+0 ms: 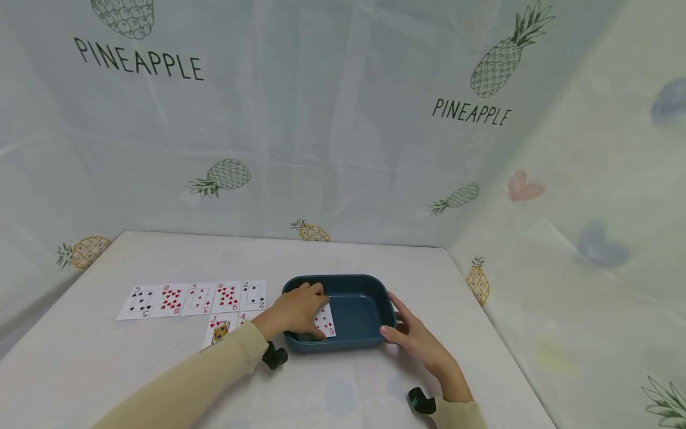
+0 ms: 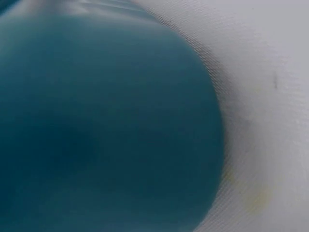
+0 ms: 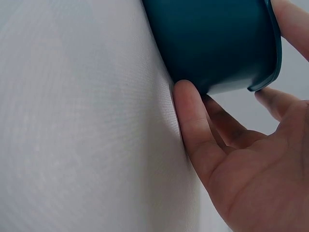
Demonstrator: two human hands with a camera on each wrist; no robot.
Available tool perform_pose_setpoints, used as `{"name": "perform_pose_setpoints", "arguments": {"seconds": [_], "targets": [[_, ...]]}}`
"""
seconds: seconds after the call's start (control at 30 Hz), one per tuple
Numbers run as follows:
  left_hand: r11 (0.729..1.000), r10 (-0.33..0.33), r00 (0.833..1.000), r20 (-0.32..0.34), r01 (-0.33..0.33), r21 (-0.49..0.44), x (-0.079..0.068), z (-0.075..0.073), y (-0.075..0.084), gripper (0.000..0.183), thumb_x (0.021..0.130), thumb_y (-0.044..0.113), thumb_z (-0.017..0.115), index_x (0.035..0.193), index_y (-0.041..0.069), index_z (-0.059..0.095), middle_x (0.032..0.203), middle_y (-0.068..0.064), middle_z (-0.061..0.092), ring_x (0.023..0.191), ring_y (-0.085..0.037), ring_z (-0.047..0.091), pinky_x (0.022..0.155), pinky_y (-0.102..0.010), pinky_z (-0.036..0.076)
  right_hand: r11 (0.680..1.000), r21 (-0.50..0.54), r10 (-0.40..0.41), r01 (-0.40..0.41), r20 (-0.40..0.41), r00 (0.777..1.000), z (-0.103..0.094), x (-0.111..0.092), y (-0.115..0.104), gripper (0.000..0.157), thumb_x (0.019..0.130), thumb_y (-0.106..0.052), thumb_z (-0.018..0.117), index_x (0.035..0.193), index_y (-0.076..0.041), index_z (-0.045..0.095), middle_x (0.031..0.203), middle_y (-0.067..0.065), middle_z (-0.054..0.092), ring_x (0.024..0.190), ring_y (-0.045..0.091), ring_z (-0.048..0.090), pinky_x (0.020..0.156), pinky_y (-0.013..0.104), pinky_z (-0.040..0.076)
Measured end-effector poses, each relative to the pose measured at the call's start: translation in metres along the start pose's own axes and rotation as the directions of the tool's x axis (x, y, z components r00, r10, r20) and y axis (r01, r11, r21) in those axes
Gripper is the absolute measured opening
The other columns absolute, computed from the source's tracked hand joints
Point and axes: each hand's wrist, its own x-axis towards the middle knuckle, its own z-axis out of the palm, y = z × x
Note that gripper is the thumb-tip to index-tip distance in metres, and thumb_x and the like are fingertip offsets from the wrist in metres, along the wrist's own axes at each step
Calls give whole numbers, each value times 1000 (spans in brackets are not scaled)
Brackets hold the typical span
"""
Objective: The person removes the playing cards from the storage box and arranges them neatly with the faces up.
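Left hand [image 1: 300,310] down inside the blue tray [image 1: 364,322], coming over its left end, fingers bent and arched apart from the thumb, and right beside them a red diamond card [image 1: 326,322] pokes out, face up, partly covered by that hand; whether the fingers pinch it, I can't tell from here. Over at the tray's right end, the right hand [image 1: 415,339] grips it, thumb at the front corner of the rim, the other fingers spread along the end wall, one of them low by the tabletop [image 1: 332,393]. The tray itself sits just short of the far edge, closer to the right edge than to the left. And off to its left, a neat line of five face-up cards: the black five [image 1: 140,302] nearest the left edge, then the ten of hearts [image 1: 171,299], the three of diamonds [image 1: 199,298], the nine of hearts [image 1: 225,296] and a black two [image 1: 253,294] nearest the tray. In front of that line, the jack of hearts [image 1: 219,329] and a red four [image 1: 243,316] lie half hidden by the left sleeve [image 1: 214,363]. Behind it all hangs a pale cloth [image 1: 343,149] printed with pineapples.
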Motion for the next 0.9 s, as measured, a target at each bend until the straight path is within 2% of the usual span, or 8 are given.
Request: {"name": "perform_pose_setpoints", "arguments": {"seconds": [0.23,0.5,0.67,0.77,0.9], "targets": [[1000,19,999,-34,-20,-22,-1,0,-1,82,74,57,94,139,12,70,127,-4,59,98,-19,49,80,-36,52,1000,4,-3,3,-7,1000,0,0,0,82,102,-25,71,169,-35,26,159,23,46,134,33,59,106,45,51],[998,10,999,-46,-13,-62,-1,2,-2,85,76,54,94,143,12,67,130,-6,60,102,-21,53,84,-39,53,1000,6,4,-4,-12,1000,0,0,-1,82,102,-26,72,169,-35,26,160,24,45,134,32,59,108,50,51],[997,15,997,-79,-21,-76,0,3,-4,84,78,53,93,144,11,65,130,-6,59,100,-19,51,80,-34,50,1000,12,2,-2,0,1000,0,0,-1,83,102,-25,71,170,-35,24,160,25,44,135,33,58,107,47,51],[996,17,996,-93,-26,-90,-1,4,-6,84,79,53,92,147,11,63,132,-5,58,103,-18,50,81,-31,49,1000,17,-1,1,8,1000,0,0,-1,83,103,-25,70,170,-33,23,161,25,43,135,34,58,106,45,51],[989,24,995,-98,-38,-142,-2,2,-8,84,81,50,91,148,10,61,135,-6,58,110,-19,51,86,-34,51,1000,17,-1,1,9,1000,0,0,0,82,103,-25,70,170,-33,23,161,26,43,135,34,58,106,44,51]]}}
